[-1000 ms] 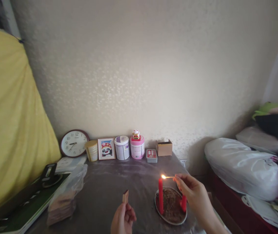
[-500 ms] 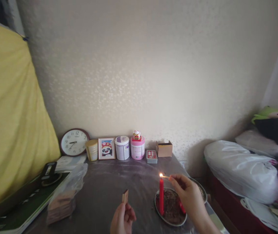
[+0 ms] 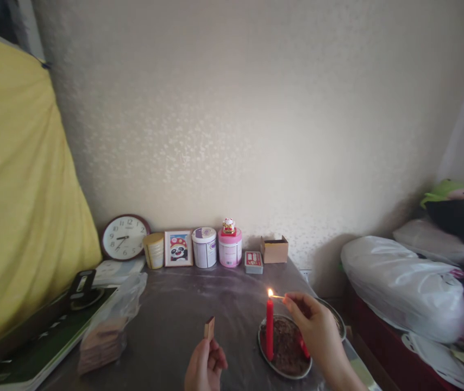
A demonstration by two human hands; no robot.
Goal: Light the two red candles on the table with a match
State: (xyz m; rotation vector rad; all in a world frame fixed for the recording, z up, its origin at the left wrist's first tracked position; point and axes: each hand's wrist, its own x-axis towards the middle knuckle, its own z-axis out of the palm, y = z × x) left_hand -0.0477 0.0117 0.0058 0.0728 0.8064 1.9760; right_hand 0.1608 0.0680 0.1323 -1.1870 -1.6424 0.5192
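My right hand (image 3: pixel 317 331) pinches a burning match (image 3: pixel 277 297) whose flame sits at the tip of a tall red candle (image 3: pixel 269 329). The candle stands upright in a round metal dish (image 3: pixel 284 371) filled with brown ash. A second, shorter red candle (image 3: pixel 303 347) in the same dish is mostly hidden behind my right hand. My left hand (image 3: pixel 205 366) is low in front and holds a small matchbox (image 3: pixel 209 328) upright, to the left of the dish.
Along the wall stand a round clock (image 3: pixel 124 238), a yellow tin (image 3: pixel 154 251), a panda picture (image 3: pixel 178 248), a white tin (image 3: pixel 204 247), a pink tin (image 3: pixel 229 247), a card box (image 3: pixel 253 262) and a cardboard box (image 3: pixel 274 249). A plastic bag (image 3: pixel 110 326) lies left; white bedding (image 3: pixel 403 285) right.
My right hand carried the lit match a little left and down, from beside the tall candle to its tip. My left hand and the matchbox stayed where they were.
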